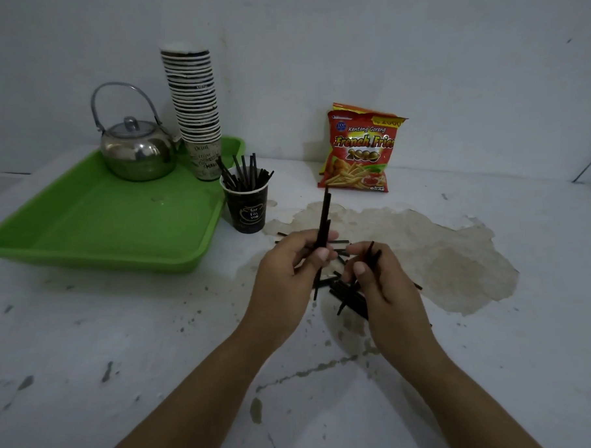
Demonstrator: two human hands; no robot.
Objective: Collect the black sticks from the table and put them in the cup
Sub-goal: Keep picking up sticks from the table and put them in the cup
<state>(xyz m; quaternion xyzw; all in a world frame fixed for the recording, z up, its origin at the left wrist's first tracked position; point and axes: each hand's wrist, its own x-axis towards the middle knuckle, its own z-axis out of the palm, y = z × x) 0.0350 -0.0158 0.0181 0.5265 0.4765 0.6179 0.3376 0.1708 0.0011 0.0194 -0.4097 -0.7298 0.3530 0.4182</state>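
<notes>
A black paper cup point(247, 209) stands on the white table beside the tray, with several black sticks poking out of its mouth. My left hand point(286, 275) grips a few black sticks point(324, 219) upright, their tips pointing away from me. My right hand point(381, 281) pinches a couple of shorter-looking black sticks point(372, 254) between thumb and fingers. Both hands hover close together above a loose pile of black sticks point(344, 294) lying on the table, partly hidden by my fingers.
A green tray point(94, 229) at the left holds a steel kettle point(137, 153) and a tall stack of paper cups point(196, 106). A red snack bag point(360, 150) leans on the wall behind. A patch of peeled paint point(441, 258) spreads under the pile.
</notes>
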